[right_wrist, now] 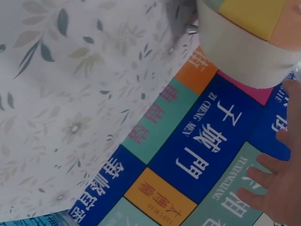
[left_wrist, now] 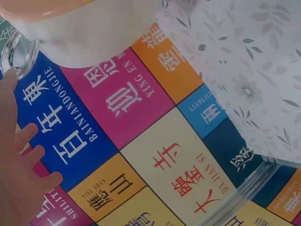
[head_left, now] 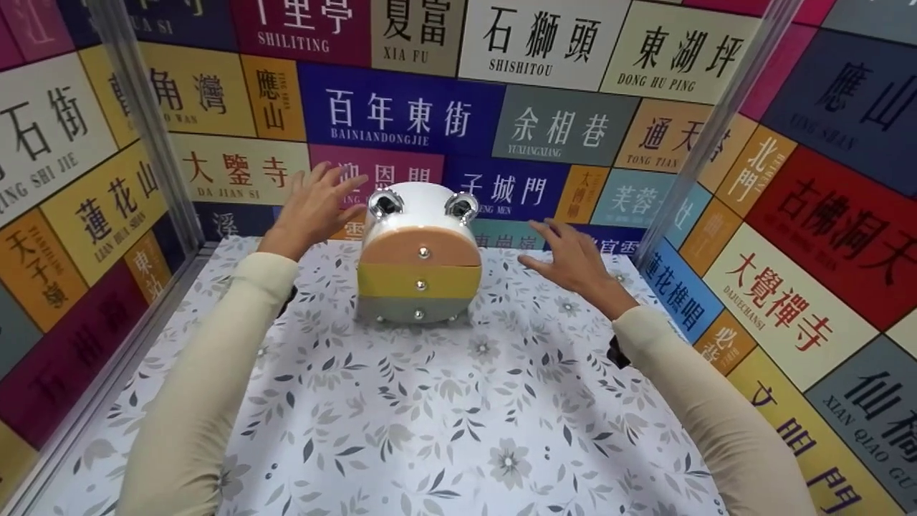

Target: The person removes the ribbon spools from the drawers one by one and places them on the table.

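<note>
A small rounded white chest of drawers stands upright on the table, its front split into an orange, a yellow and a grey-green drawer, each with a round silver knob. Two shiny silver rings with dark centres sit on its top like eyes. To its left my left hand is raised with fingers spread, holding nothing; its fingertips come near the chest's upper left side. Farther off on the other side hovers my right hand, fingers apart and bare of any object. Both wrist views show the chest's white side beyond the fingers.
A white tablecloth with grey leaves and flowers covers the table. Walls of colourful panels with Chinese lettering enclose it at the back and sides. Metal posts stand at the rear corners.
</note>
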